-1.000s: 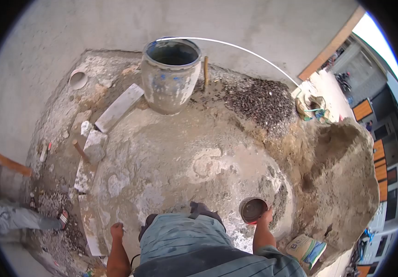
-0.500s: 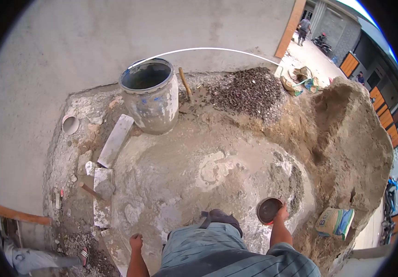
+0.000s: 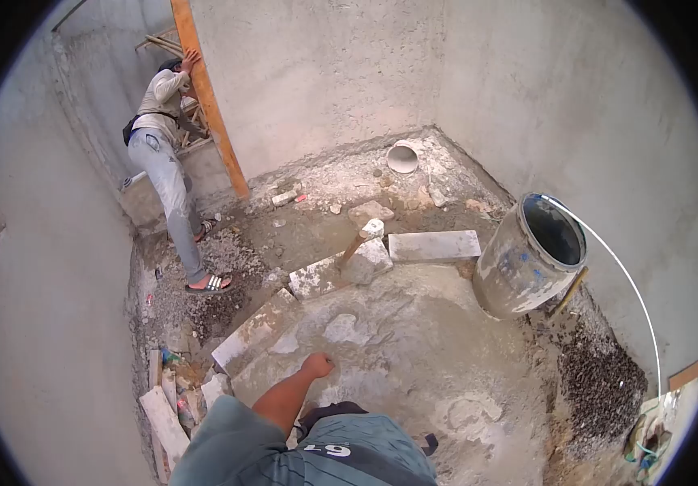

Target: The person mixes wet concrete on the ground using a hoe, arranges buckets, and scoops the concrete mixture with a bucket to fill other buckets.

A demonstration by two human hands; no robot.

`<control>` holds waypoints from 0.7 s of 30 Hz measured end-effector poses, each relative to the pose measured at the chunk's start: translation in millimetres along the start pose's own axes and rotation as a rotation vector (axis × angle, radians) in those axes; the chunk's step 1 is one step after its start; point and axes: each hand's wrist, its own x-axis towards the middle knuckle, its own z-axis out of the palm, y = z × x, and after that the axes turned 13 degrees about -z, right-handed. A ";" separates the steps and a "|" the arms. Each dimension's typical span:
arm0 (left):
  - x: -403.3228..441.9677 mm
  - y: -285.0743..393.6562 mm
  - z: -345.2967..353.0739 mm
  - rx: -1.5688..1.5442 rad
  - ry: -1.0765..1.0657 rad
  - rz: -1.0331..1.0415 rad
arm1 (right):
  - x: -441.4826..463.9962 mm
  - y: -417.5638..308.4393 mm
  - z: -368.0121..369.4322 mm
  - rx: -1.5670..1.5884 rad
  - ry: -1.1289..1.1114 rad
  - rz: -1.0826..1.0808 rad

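My left hand is held over the patch of wet grey mortar, its fingers curled closed with nothing showing in them. My right hand is out of view, and so is the round dark bucket seen in it earlier. Pale blocks border the mortar on its far and left sides. A wooden handle sticks up at a tilt by these blocks; its lower end is caked and hard to make out. A blue, mortar-splashed drum stands at the mortar's far right edge.
A person stands at the left, hands by an orange post. A white hose runs from the drum past a gravel heap. A pipe end lies by the wall. Scrap boards lie at lower left.
My view has swung left, bringing the person and the wall corner into sight. My right hand with the bucket has left the frame. My left arm now reaches further forward over the mortar.
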 end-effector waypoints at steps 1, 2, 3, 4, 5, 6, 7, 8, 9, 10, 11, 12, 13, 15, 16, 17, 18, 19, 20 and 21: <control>0.1 -11.0 -0.3 0.010 0.004 -0.013 | -0.1 -5.9 7.1 0.009 -0.024 -0.019; -1.3 -20.9 -1.9 0.027 0.011 -0.023 | -0.4 -10.6 12.1 0.018 -0.045 -0.030; -3.0 -30.7 -2.9 0.016 0.011 -0.058 | -0.8 -14.1 16.5 0.033 -0.064 -0.034; -7.6 -42.1 -0.5 0.010 0.005 -0.093 | -1.6 -18.3 20.4 0.047 -0.081 -0.036; -9.6 -51.1 0.3 0.006 0.000 -0.122 | -2.4 -22.0 23.8 0.065 -0.094 -0.036; -11.8 -60.2 0.5 0.020 0.027 -0.095 | -2.6 -26.8 27.5 0.087 -0.105 -0.035; -14.7 -69.9 2.2 0.032 0.054 -0.070 | -1.6 -30.8 30.2 0.114 -0.119 -0.036; -17.5 -78.9 6.0 0.043 0.078 -0.046 | -0.5 -34.1 32.7 0.143 -0.134 -0.036; -19.8 -87.4 9.4 0.045 0.076 -0.075 | -1.2 -36.5 36.2 0.179 -0.152 -0.035; -26.2 -89.3 6.1 0.045 0.075 -0.104 | -2.1 -38.4 41.9 0.223 -0.164 -0.031; -31.5 -90.0 3.8 0.044 0.074 -0.133 | -2.4 -40.5 46.9 0.269 -0.190 -0.022; -35.3 -89.0 1.3 0.030 0.059 -0.161 | -3.3 -43.0 54.1 0.325 -0.215 -0.011; -39.3 -87.5 -3.6 0.015 0.043 -0.192 | -4.2 -46.5 63.4 0.392 -0.249 0.011; -51.5 -81.2 -15.6 -0.025 0.039 -0.245 | -9.1 -51.4 81.4 0.487 -0.289 0.070; -57.8 -75.2 -21.2 -0.050 0.051 -0.269 | -14.8 -53.9 98.3 0.484 -0.274 0.103; -57.2 -75.9 -20.5 -0.074 0.045 -0.295 | -19.7 -55.8 115.4 0.481 -0.259 0.136; -54.1 -76.3 -19.7 -0.099 0.046 -0.317 | -25.6 -55.2 131.2 0.415 -0.265 0.140; -53.4 -74.6 -19.4 -0.145 0.085 -0.330 | -34.4 -57.9 144.8 0.355 -0.271 0.144; -54.1 -73.3 -18.4 -0.187 0.123 -0.341 | -47.8 -64.8 155.0 0.268 -0.298 0.123; -55.2 -69.2 -20.4 -0.207 0.127 -0.357 | -78.0 -82.7 155.5 0.278 -0.347 0.119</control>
